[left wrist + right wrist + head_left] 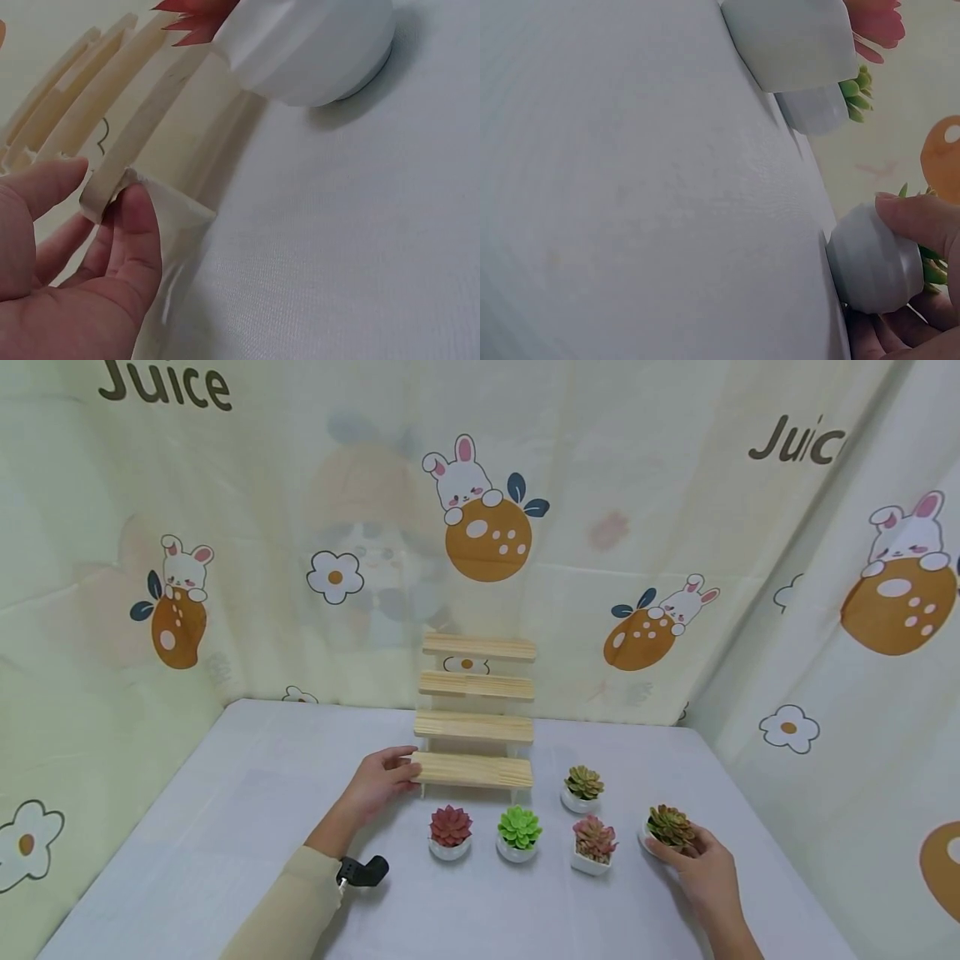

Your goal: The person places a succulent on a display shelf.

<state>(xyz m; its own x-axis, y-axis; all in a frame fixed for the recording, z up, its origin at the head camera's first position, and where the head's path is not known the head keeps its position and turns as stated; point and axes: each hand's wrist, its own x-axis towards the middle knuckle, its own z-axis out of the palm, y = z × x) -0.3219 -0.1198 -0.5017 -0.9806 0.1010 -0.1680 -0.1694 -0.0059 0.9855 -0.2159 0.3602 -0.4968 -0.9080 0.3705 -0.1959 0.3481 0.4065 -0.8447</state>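
A tiered wooden shelf (472, 768) stands at the back middle of the table. At the left end of its lowest board is my left hand (382, 783), with thumb and fingers about the board's end (105, 187) in the left wrist view. Over on the right, my right hand (701, 864) grips a potted succulent (670, 827) with brownish-green leaves. Its white round pot (874, 262) sits between thumb and fingers in the right wrist view, at the tabletop.
Between the hands stand a dark red succulent (450, 828), a bright green succulent (519, 831), a pink succulent (594, 842) in a square pot and an olive-green succulent (582, 785). A printed curtain (262, 635) hangs behind the white-covered table (300, 752).
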